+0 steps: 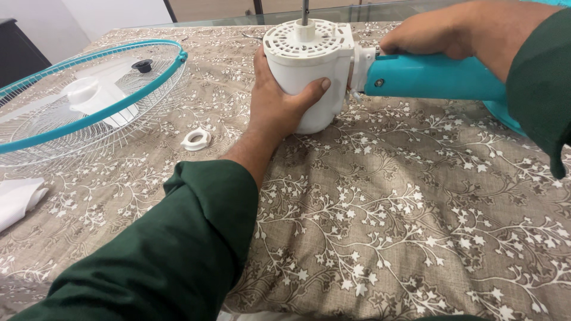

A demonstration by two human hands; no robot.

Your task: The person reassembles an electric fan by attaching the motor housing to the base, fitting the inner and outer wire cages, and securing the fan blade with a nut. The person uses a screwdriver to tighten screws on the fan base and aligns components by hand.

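A white fan motor housing [306,50] stands upright on the table with its metal shaft [305,12] pointing up. My left hand [279,98] is wrapped around the housing's lower front. A teal stand neck [434,77] joins the housing from the right, and my right hand [440,32] lies on top of that neck near the joint. Both arms wear dark green sleeves.
A teal-rimmed wire fan guard [89,107] lies at the left with white blades and a black knob [142,65] under it. A white ring nut [196,139] lies beside it. The table bears a brown floral cloth [386,220]. White cloth [18,199] lies at the left edge.
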